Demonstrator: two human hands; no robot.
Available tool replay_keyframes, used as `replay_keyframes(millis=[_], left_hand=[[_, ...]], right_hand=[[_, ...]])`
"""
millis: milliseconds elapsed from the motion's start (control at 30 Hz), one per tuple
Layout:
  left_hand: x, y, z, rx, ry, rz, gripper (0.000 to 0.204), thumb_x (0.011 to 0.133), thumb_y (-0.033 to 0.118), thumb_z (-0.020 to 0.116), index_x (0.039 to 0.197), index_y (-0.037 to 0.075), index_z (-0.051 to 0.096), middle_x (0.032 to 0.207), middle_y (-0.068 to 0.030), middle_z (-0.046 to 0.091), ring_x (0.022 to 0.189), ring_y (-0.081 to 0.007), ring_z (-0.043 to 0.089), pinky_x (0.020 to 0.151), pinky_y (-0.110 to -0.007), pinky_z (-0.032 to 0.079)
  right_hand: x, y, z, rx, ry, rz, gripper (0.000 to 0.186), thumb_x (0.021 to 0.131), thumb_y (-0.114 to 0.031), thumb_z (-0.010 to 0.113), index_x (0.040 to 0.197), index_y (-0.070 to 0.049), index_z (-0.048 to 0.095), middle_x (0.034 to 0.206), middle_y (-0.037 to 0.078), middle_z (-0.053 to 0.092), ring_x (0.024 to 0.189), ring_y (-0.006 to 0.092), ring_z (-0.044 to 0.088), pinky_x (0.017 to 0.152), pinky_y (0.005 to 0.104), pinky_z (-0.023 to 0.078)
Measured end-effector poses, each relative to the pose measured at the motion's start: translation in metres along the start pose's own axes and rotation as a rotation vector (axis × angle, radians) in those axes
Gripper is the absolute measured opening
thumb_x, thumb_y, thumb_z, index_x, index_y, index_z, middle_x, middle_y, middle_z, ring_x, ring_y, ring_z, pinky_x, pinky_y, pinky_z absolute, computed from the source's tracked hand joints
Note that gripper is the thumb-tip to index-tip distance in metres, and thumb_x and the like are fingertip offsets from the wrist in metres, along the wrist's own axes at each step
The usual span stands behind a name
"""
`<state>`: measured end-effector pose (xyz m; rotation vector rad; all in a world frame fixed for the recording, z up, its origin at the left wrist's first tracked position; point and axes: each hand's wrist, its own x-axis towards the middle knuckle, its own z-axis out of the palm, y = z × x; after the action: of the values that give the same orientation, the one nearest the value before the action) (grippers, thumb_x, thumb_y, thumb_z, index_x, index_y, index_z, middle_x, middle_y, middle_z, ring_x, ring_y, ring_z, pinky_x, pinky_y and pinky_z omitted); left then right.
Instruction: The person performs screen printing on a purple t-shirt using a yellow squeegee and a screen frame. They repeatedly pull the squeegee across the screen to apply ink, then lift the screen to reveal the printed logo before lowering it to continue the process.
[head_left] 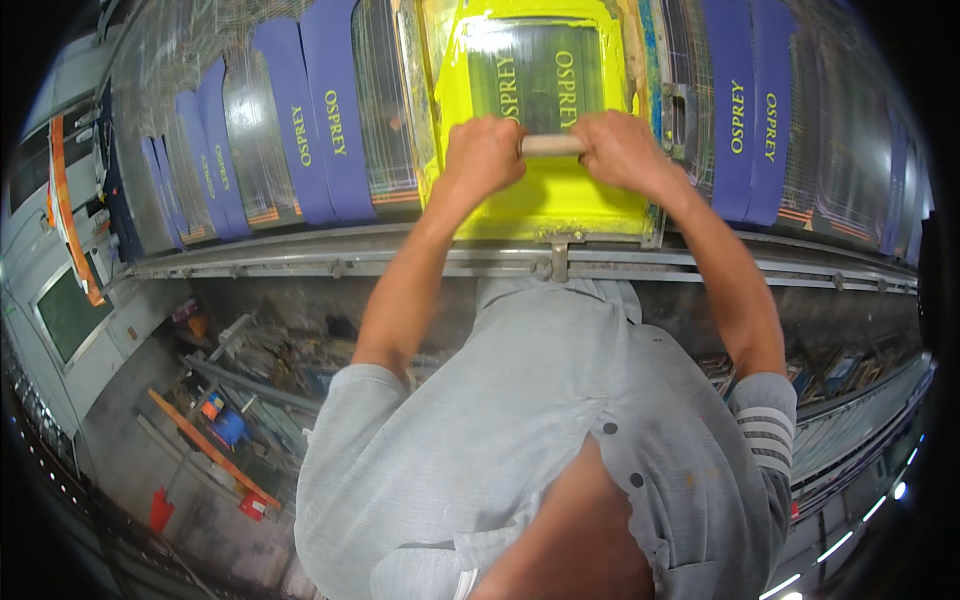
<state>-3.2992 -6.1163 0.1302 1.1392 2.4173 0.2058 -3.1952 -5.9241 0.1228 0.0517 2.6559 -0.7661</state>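
Observation:
My left hand (484,157) and my right hand (622,150) are closed around the two ends of a squeegee's pale wooden handle (552,146). Its blade is hidden from above. Below the handle lies a printing screen (549,85), its dark mesh window carrying lettering and edged with bright yellow ink. A broad patch of yellow ink (550,205) covers the side nearest me. Worn framing borders the screen, and a metal bracket (560,258) sits at its near edge. Purple fabric pieces with yellow lettering lie in pairs to the left (325,175) and right (745,180).
A metal rail (420,262) runs along the long table's near edge, in front of my body. On the floor at lower left are an orange bar (213,448), a blue container (229,427) and a red object (161,510). Stacked flat items fill shelving beneath the table.

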Motion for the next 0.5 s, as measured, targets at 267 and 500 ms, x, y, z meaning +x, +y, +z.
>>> replay_keyframes(millis=[267, 500], left_hand=[[0.154, -0.054, -0.069, 0.072, 0.071, -0.038, 0.031, 0.071, 0.018, 0.065, 0.099, 0.020, 0.078, 0.083, -0.0129, 0.073, 0.081, -0.0326, 0.071, 0.075, -0.044, 0.056], [0.080, -0.026, -0.030, 0.036, 0.088, 0.013, 0.029, 0.071, 0.012, 0.068, 0.096, 0.020, 0.079, 0.076, -0.0135, 0.071, 0.071, -0.0326, 0.069, 0.063, -0.044, 0.055]], right_hand=[[0.144, 0.063, -0.093, -0.092, 0.099, -0.073, 0.022, 0.073, -0.010, 0.058, 0.090, -0.011, 0.072, 0.086, 0.018, 0.071, 0.082, 0.0380, 0.069, 0.074, 0.0497, 0.054], [0.080, 0.048, -0.026, -0.065, 0.176, -0.052, 0.016, 0.077, -0.005, 0.063, 0.092, -0.012, 0.068, 0.086, 0.012, 0.065, 0.084, 0.0357, 0.066, 0.094, 0.0493, 0.051]])
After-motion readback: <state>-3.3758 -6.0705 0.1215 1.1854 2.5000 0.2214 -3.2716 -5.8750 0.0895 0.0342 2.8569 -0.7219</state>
